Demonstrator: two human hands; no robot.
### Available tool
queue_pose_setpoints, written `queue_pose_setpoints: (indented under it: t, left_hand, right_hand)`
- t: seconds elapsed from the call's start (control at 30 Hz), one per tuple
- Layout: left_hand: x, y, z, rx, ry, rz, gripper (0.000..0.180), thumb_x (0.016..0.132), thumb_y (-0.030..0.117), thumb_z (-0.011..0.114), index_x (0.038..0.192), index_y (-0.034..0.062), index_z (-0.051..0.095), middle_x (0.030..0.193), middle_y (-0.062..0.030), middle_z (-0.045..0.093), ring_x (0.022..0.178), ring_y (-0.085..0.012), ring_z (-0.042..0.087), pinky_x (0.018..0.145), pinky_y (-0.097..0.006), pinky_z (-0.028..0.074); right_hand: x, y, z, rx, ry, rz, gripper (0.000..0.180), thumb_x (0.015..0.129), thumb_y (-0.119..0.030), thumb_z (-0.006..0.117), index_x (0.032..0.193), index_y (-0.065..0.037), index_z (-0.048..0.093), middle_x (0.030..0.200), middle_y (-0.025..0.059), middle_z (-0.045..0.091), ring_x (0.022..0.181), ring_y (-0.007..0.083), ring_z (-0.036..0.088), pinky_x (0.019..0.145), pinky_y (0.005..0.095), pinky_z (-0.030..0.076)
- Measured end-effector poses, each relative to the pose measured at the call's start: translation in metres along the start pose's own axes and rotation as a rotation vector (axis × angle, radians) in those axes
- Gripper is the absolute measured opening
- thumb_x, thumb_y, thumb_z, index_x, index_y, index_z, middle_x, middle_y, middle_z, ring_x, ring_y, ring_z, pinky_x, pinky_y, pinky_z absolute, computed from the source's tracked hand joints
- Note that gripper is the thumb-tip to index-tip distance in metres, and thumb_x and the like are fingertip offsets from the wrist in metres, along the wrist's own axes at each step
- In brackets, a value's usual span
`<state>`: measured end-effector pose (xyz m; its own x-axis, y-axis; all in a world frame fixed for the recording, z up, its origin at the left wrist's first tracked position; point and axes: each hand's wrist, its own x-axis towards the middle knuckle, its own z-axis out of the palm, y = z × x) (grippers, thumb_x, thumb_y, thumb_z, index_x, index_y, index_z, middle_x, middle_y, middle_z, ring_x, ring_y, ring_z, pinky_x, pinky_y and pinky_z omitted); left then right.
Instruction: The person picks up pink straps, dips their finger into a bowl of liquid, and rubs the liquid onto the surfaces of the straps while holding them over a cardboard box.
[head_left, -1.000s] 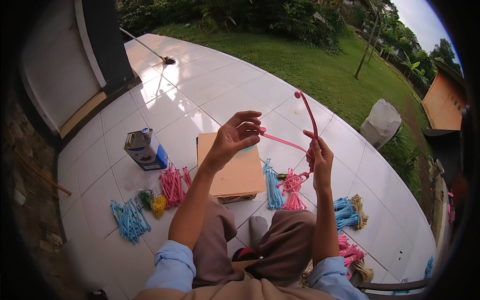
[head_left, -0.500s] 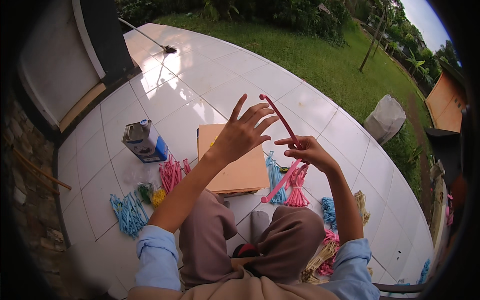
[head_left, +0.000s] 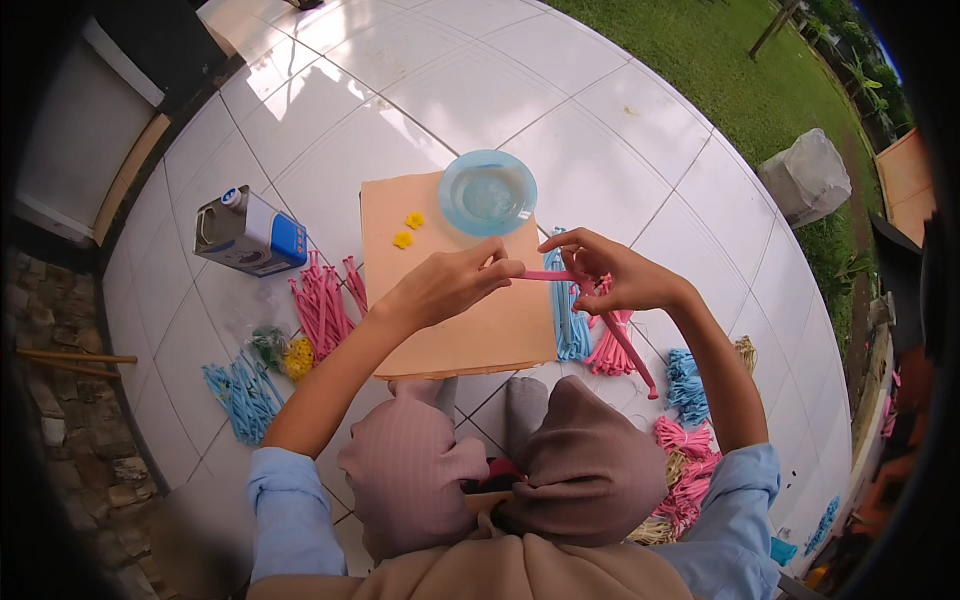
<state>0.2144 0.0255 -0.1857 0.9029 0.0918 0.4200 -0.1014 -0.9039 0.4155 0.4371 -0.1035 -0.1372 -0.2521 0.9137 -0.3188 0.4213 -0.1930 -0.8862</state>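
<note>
A long pink strip [head_left: 625,347] with a small knob at its end is stretched between my hands, above the right side of a peach-coloured board [head_left: 460,330]. My left hand [head_left: 450,284] pinches one end. My right hand [head_left: 630,275] holds the strip partway along, its fingers curved and partly apart, and the knobbed tail hangs below it. On the board, beyond my hands, lie two yellow flower-shaped pieces [head_left: 408,230] and a clear blue plate [head_left: 488,192], which overlaps the board's far edge.
Left of the board are a metal can [head_left: 250,232], pink strips [head_left: 320,310], yellow pieces [head_left: 298,358] and blue strips [head_left: 243,398]. To its right lie blue [head_left: 570,325] and pink bundles [head_left: 610,350], with more bundles [head_left: 688,385] farther right. A whitish sack [head_left: 808,178] stands by the grass.
My left hand has closed on the strip's end; before, its fingers were spread and free. Both hands are now lower in the scene over the board. The view has tilted down, revealing the plate.
</note>
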Motion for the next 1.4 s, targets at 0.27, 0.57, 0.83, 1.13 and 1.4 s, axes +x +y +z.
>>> queue_pose_setpoints:
  t: [0.27,0.57,0.83,1.13,1.4]
  left_hand:
    - [-0.024,-0.027,0.031,-0.024,0.135,-0.287,0.025,0.072,0.002,0.062,0.096,0.0087,0.064,0.093,-0.0032,0.057,0.067,-0.0186,0.061,0.056,-0.028,0.052]
    - [-0.024,-0.040,0.034,0.079,0.150,-0.311,0.030,0.065,0.003,0.065,0.095,0.0084,0.068,0.087,-0.0049,0.060,0.073,-0.0176,0.062,0.060,-0.027,0.052]
    - [-0.022,-0.041,0.034,0.099,0.138,-0.327,0.032,0.062,0.005,0.067,0.093,0.0084,0.069,0.086,-0.0056,0.060,0.072,-0.0189,0.062,0.059,-0.028,0.051]
    - [-0.023,-0.042,0.035,0.076,0.143,-0.314,0.033,0.061,0.006,0.067,0.094,0.0086,0.069,0.086,-0.0056,0.059,0.072,-0.0189,0.062,0.059,-0.028,0.051]
    - [-0.024,-0.042,0.037,0.085,0.147,-0.318,0.032,0.062,0.007,0.068,0.094,0.0086,0.069,0.086,-0.0049,0.059,0.072,-0.0189,0.062,0.060,-0.028,0.051]
  right_hand:
    - [0.043,0.071,0.010,0.185,0.230,-0.100,0.056,0.068,-0.011,0.070,0.115,-0.004,0.041,0.098,0.0089,0.049,0.088,0.0179,0.054,0.081,0.0320,0.046]
    - [0.061,0.085,0.009,0.079,0.329,-0.158,0.047,0.068,-0.013,0.073,0.105,-0.003,0.047,0.098,0.0083,0.051,0.090,0.0191,0.055,0.081,0.0318,0.049]
    - [0.062,0.087,0.008,-0.046,0.344,-0.223,0.042,0.063,-0.008,0.078,0.096,-0.004,0.052,0.100,0.0089,0.050,0.093,0.0197,0.053,0.080,0.0306,0.046]
    - [0.062,0.101,0.012,-0.213,0.413,-0.397,0.045,0.060,-0.016,0.082,0.095,-0.004,0.056,0.099,0.0106,0.054,0.093,0.0231,0.053,0.079,0.0328,0.047]
    - [0.061,0.088,0.025,-0.512,0.393,-0.311,0.054,0.063,-0.010,0.075,0.114,-0.021,0.062,0.097,0.0076,0.049,0.088,0.0220,0.051,0.070,0.0323,0.049]
